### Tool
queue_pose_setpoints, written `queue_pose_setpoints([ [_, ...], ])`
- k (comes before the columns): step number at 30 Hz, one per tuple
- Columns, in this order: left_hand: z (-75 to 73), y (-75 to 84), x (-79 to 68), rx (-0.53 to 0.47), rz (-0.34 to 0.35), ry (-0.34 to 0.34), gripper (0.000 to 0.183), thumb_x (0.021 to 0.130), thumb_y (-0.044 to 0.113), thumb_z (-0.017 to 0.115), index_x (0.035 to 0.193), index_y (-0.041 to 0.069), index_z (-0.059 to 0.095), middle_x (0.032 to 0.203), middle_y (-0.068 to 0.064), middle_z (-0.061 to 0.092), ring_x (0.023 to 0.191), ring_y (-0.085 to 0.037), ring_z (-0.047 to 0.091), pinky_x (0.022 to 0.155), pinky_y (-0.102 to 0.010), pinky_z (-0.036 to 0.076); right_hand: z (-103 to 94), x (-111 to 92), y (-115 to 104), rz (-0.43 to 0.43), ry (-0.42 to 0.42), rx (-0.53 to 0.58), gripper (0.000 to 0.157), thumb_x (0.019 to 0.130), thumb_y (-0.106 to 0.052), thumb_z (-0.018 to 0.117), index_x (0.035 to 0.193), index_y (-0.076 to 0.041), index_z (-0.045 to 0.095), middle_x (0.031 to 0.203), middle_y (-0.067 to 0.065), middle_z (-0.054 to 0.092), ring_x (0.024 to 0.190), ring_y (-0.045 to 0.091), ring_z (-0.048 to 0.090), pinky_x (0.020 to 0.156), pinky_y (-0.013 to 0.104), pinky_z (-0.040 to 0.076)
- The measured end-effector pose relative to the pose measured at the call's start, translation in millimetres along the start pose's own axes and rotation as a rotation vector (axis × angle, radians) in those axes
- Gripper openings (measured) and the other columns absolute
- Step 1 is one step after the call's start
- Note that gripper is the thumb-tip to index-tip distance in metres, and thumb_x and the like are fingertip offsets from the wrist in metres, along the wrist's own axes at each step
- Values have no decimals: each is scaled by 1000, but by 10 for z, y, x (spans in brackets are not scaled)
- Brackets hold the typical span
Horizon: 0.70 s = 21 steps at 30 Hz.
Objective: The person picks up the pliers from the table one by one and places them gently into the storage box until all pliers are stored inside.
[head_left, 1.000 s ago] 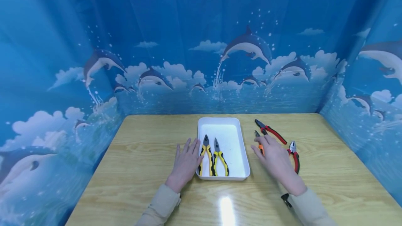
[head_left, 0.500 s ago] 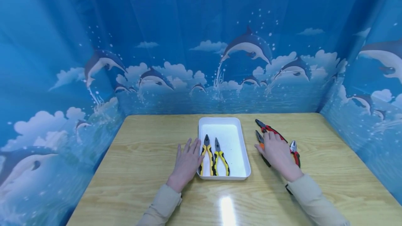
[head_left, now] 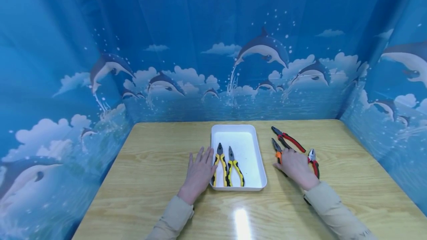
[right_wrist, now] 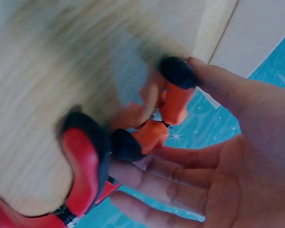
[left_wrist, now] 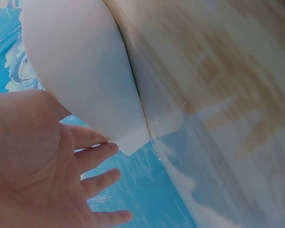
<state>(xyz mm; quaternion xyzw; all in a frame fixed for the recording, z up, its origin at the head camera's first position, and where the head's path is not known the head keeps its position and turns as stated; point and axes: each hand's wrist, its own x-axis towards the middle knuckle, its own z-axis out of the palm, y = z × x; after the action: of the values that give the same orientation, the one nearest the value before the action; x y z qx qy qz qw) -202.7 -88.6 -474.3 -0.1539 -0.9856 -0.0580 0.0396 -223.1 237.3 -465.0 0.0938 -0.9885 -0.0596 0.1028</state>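
My left hand (head_left: 199, 173) rests against the left side of a white tray (head_left: 248, 147), fingers straight along its wall and thumb at the rim. In the left wrist view the fingers (left_wrist: 99, 183) are spread beside the tray's outer wall (left_wrist: 85, 57). Inside the tray lie two pairs of yellow-and-black pliers, one (head_left: 219, 158) next to the other (head_left: 233, 164). My right hand (head_left: 295, 166) holds orange-handled pliers (head_left: 277, 147) on the table. In the right wrist view the thumb is on one orange handle (right_wrist: 175, 102) and the fingers are at the other.
Red-and-black pliers (head_left: 293, 143) lie behind my right hand, jaws toward the back left. Another red-handled pair (head_left: 313, 164) lies just right of that hand. The wooden table (head_left: 160, 140) ends at a dolphin-printed curtain (head_left: 200, 47) behind and at both sides.
My right hand moves right, then comes down slightly toward me and closes on the orange-handled pliers. The left hand and tray stay about where they were.
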Motion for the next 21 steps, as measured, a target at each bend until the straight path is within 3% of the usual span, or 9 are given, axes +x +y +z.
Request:
queue_pose_setpoints([
  [4, 3, 4, 5, -2, -9, -10, 61, 108, 38, 47, 158, 7, 33, 163, -11, 33, 152, -36, 26, 119, -67, 22, 30, 29, 18, 39, -100, 24, 57, 86, -45, 78, 82, 8, 57, 67, 14, 51, 52, 26, 53, 41, 38, 47],
  [9, 4, 8, 11, 0, -18, -12, 60, 108, 39, 47, 158, 8, 33, 164, -11, 33, 152, -35, 25, 119, -67, 22, 43, 59, 34, 77, -160, 59, 54, 90, -39, 73, 90, 11, 55, 73, 17, 50, 53, 26, 52, 42, 37, 48],
  [13, -4, 17, 11, -3, -24, -15, 60, 107, 39, 47, 158, 9, 33, 164, -11, 32, 152, -35, 25, 119, -66, 22, 40, 63, 41, 85, -164, 70, 46, 89, -35, 70, 84, 8, 54, 71, 15, 49, 54, 25, 50, 44, 37, 47],
  [21, -2, 20, 8, -12, -33, -22, 60, 108, 37, 47, 158, 8, 32, 164, -11, 32, 152, -35, 25, 120, -66, 21, 9, 57, 11, 107, -87, 85, 45, 91, -35, 64, 74, 5, 52, 72, 17, 51, 64, 33, 55, 66, 56, 48],
])
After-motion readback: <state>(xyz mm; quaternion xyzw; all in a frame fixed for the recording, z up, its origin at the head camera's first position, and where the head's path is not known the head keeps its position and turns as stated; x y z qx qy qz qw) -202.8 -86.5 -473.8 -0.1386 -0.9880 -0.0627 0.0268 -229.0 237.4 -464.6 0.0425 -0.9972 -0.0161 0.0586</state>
